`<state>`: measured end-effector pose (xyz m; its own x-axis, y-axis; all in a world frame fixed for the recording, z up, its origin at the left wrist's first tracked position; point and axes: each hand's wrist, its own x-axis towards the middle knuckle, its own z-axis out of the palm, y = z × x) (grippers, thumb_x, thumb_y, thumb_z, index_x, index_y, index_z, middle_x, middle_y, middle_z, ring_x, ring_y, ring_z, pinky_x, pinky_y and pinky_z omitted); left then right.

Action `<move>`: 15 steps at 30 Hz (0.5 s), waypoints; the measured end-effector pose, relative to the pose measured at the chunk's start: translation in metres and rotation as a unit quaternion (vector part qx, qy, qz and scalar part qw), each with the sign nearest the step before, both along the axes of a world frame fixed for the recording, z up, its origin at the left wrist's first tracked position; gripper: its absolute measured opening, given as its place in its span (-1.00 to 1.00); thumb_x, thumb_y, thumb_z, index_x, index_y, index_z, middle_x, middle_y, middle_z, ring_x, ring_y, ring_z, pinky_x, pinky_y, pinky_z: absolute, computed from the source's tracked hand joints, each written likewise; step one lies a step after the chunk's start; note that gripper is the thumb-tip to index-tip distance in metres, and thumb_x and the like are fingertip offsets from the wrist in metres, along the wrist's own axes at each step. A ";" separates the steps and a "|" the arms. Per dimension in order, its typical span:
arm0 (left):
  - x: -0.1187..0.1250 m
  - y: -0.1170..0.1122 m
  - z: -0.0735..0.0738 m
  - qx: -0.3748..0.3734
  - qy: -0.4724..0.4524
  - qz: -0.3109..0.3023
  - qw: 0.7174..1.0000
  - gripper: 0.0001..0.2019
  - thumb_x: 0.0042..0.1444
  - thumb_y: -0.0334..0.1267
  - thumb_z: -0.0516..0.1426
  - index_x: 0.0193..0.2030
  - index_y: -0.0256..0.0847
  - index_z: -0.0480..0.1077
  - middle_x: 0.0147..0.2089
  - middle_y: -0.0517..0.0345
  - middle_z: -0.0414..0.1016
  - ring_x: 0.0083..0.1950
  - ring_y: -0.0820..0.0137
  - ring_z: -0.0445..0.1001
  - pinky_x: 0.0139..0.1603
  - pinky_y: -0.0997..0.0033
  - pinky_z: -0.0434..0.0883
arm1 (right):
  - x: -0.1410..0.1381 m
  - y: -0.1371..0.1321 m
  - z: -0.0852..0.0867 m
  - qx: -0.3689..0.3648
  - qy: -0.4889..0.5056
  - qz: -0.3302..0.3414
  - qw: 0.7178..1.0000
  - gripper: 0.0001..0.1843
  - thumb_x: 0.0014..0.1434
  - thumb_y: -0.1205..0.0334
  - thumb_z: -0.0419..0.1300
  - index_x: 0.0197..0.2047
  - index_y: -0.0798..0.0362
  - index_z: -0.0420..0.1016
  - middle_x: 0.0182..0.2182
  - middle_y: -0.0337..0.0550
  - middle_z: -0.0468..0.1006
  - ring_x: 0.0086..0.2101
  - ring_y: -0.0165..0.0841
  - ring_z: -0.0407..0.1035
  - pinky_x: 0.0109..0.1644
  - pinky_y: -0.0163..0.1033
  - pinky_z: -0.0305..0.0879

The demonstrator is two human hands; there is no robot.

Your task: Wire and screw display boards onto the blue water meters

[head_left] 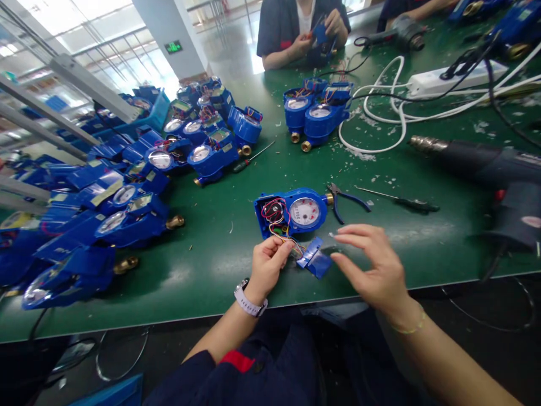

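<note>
A blue water meter (296,213) lies on the green table (220,248) with its cover off and coloured wires (275,216) exposed. My left hand (267,266) is closed in a pinch on the wires that run from the meter to a small blue cover piece (316,258). Just right of that piece, my right hand (374,265) hovers with its fingers spread and holds nothing. The cover piece lies between the two hands.
Blue-handled pliers (347,198) and a thin screwdriver (401,200) lie right of the meter. A heat gun (486,169) sits at far right, and a power strip (456,79) with white cables behind it. Several blue meters (127,197) are piled left. Another person (302,28) works across the table.
</note>
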<state>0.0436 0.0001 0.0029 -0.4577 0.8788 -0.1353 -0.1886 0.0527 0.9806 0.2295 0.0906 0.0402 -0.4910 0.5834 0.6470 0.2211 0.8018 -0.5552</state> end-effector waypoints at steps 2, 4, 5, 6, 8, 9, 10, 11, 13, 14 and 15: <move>0.000 -0.001 0.001 0.008 -0.005 -0.001 1.000 -0.63 0.04 0.05 0.29 -0.41 -0.28 0.47 -0.59 0.30 0.31 -0.61 0.63 0.11 -0.59 0.59 0.10 | -0.021 -0.013 0.002 -0.009 0.003 0.048 0.999 -0.80 0.21 0.32 0.27 -0.08 0.01 0.42 -0.21 -0.10 0.53 -0.17 -0.21 0.40 -0.07 -0.05 0.35; -0.001 -0.003 0.001 0.016 -0.013 0.000 1.000 -0.65 0.04 0.02 0.30 -0.41 -0.27 0.48 -0.56 0.28 0.36 -0.60 0.63 0.13 -0.59 0.60 0.10 | -0.033 -0.019 0.001 -0.028 0.005 0.054 0.998 -0.80 0.22 0.34 0.26 -0.09 0.00 0.39 -0.25 -0.12 0.54 -0.19 -0.21 0.39 -0.09 -0.07 0.35; -0.001 -0.004 0.001 0.021 -0.016 0.000 1.000 -0.66 0.04 0.01 0.30 -0.41 -0.27 0.48 -0.54 0.26 0.39 -0.59 0.63 0.14 -0.59 0.60 0.11 | -0.036 -0.020 0.001 -0.037 0.003 0.051 0.998 -0.80 0.22 0.35 0.25 -0.09 0.00 0.38 -0.26 -0.13 0.53 -0.19 -0.22 0.39 -0.10 -0.07 0.34; -0.001 -0.005 0.001 0.025 -0.017 -0.001 1.000 -0.67 0.04 0.00 0.30 -0.40 -0.27 0.49 -0.52 0.24 0.43 -0.59 0.62 0.15 -0.58 0.60 0.13 | -0.039 -0.021 0.000 -0.046 -0.001 0.047 0.998 -0.80 0.22 0.36 0.24 -0.10 -0.01 0.37 -0.27 -0.14 0.53 -0.20 -0.22 0.39 -0.11 -0.08 0.34; -0.001 -0.005 0.002 0.033 -0.011 -0.006 0.999 -0.70 0.05 -0.01 0.30 -0.38 -0.26 0.52 -0.46 0.21 0.48 -0.57 0.62 0.17 -0.56 0.59 0.16 | -0.042 -0.023 -0.001 -0.062 -0.011 0.041 0.997 -0.81 0.22 0.38 0.23 -0.12 -0.01 0.35 -0.27 -0.16 0.52 -0.21 -0.22 0.38 -0.12 -0.08 0.31; -0.001 -0.006 0.003 0.035 -0.007 -0.009 0.999 -0.71 0.06 -0.02 0.30 -0.38 -0.25 0.53 -0.45 0.20 0.50 -0.56 0.61 0.18 -0.55 0.58 0.17 | -0.044 -0.023 -0.002 -0.067 -0.014 0.040 0.997 -0.81 0.22 0.40 0.23 -0.14 -0.01 0.35 -0.27 -0.16 0.52 -0.22 -0.23 0.38 -0.11 -0.08 0.30; 0.000 -0.006 0.003 0.037 -0.003 -0.010 0.999 -0.71 0.07 -0.02 0.29 -0.38 -0.25 0.53 -0.43 0.18 0.52 -0.56 0.61 0.18 -0.54 0.57 0.18 | -0.045 -0.024 -0.002 -0.071 -0.017 0.040 0.997 -0.81 0.22 0.41 0.23 -0.15 0.00 0.34 -0.28 -0.17 0.51 -0.22 -0.23 0.37 -0.11 -0.08 0.29; 0.000 -0.006 0.004 0.037 0.001 -0.011 0.999 -0.71 0.07 -0.03 0.29 -0.38 -0.25 0.53 -0.42 0.17 0.53 -0.56 0.60 0.19 -0.53 0.57 0.19 | -0.046 -0.025 -0.002 -0.076 -0.018 0.040 0.996 -0.82 0.22 0.42 0.22 -0.16 0.00 0.34 -0.28 -0.17 0.51 -0.22 -0.24 0.36 -0.11 -0.09 0.29; 0.000 -0.006 0.004 0.039 0.009 -0.011 0.999 -0.72 0.08 -0.03 0.28 -0.38 -0.25 0.54 -0.42 0.17 0.54 -0.55 0.59 0.20 -0.53 0.56 0.20 | -0.048 -0.026 -0.002 -0.088 -0.019 0.041 0.995 -0.83 0.22 0.44 0.20 -0.18 0.00 0.33 -0.30 -0.17 0.49 -0.23 -0.24 0.35 -0.12 -0.09 0.28; 0.000 -0.006 0.005 0.040 0.012 -0.011 0.999 -0.72 0.08 -0.03 0.29 -0.38 -0.25 0.54 -0.42 0.17 0.54 -0.56 0.59 0.20 -0.53 0.55 0.20 | -0.049 -0.027 -0.002 -0.096 -0.016 0.042 0.994 -0.83 0.22 0.45 0.18 -0.18 0.00 0.33 -0.30 -0.17 0.47 -0.23 -0.25 0.34 -0.12 -0.10 0.28; 0.000 -0.006 0.005 0.042 0.016 -0.012 0.999 -0.72 0.08 -0.03 0.28 -0.38 -0.24 0.55 -0.42 0.17 0.54 -0.56 0.59 0.20 -0.53 0.55 0.21 | -0.050 -0.027 -0.002 -0.102 -0.012 0.044 0.994 -0.83 0.23 0.45 0.18 -0.19 0.00 0.33 -0.30 -0.17 0.46 -0.24 -0.26 0.34 -0.13 -0.11 0.28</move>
